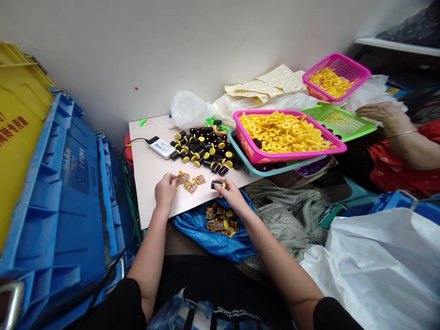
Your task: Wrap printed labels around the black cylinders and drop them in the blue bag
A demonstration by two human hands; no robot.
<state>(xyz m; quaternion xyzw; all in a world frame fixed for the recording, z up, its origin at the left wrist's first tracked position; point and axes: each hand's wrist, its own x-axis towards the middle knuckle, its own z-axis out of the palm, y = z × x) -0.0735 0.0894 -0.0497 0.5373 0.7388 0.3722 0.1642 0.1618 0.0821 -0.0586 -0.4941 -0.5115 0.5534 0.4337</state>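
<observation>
My left hand (165, 192) is at the left of the table front, its fingertips pinched on the edge of a small printed yellow-orange label (183, 177). Two more such labels (198, 180) lie flat beside it. Between the thumb and fingers of my right hand (231, 192) is a small black cylinder with a yellow end (217, 184), held just above the table's front edge. Behind both hands spreads a pile of similar black-and-yellow cylinders (202, 149). Below my right hand, a blue woven sack (192, 229) gapes in my lap, with several labelled cylinders (222, 219) inside.
A pink basket of yellow ring pieces (287, 133) sits over a light-blue basket (254, 172). Behind are a green basket (354, 126) and another pink basket (360, 68). A white power bank (161, 147) lies left. Blue crates (79, 183) stand left; another person's hand (388, 114) is at right.
</observation>
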